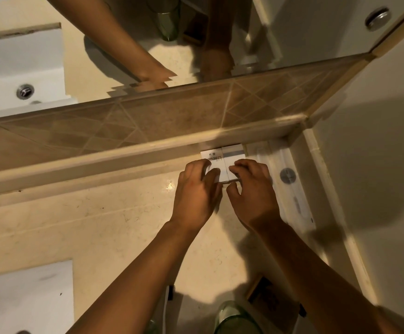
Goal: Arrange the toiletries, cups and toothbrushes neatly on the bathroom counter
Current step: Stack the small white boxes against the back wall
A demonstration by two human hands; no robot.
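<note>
Two small white boxes (222, 156) stand side by side against the tiled backsplash at the back right of the beige counter (99, 225). My left hand (197, 189) grips the left box and my right hand (251, 189) grips the right one, fingers curled over their front faces. A green glass cup (234, 318) stands near the counter's front edge, partly under my right forearm. A white toothbrush (168, 302) lies beside my left forearm, mostly hidden.
A long white packet (290, 189) lies flat along the right wall. A brown box (266, 297) sits beside the green cup. The sink (27, 297) is at the lower left. The mirror (123, 32) above the backsplash reflects my arms.
</note>
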